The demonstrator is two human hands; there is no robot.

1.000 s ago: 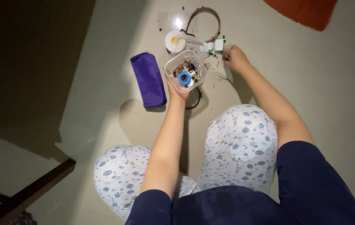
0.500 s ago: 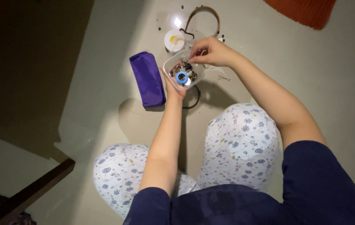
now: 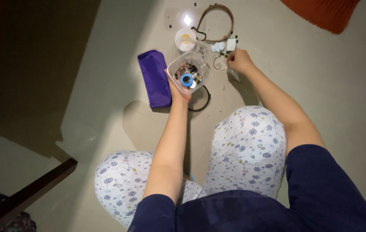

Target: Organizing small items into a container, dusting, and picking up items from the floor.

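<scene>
My left hand (image 3: 178,91) holds a clear plastic box (image 3: 190,72) from underneath, above the floor. Inside lie several small dark pieces and a blue ring (image 3: 187,80). My right hand (image 3: 239,61) is down at the floor to the right of the box, fingers pinched beside a thin wire hoop (image 3: 219,64) and some small white pieces (image 3: 226,45). Whether it holds something I cannot make out.
A folded purple cloth (image 3: 154,77) lies left of the box. A brown headband (image 3: 218,21), a white round lid (image 3: 184,38) and a black loop (image 3: 202,98) lie on the beige floor. An orange rug (image 3: 320,13) is far right, dark furniture (image 3: 24,197) at bottom left.
My right hand was over the box half a second ago and has gone back right, down to the floor by the small pieces. The box stays held in my left hand.
</scene>
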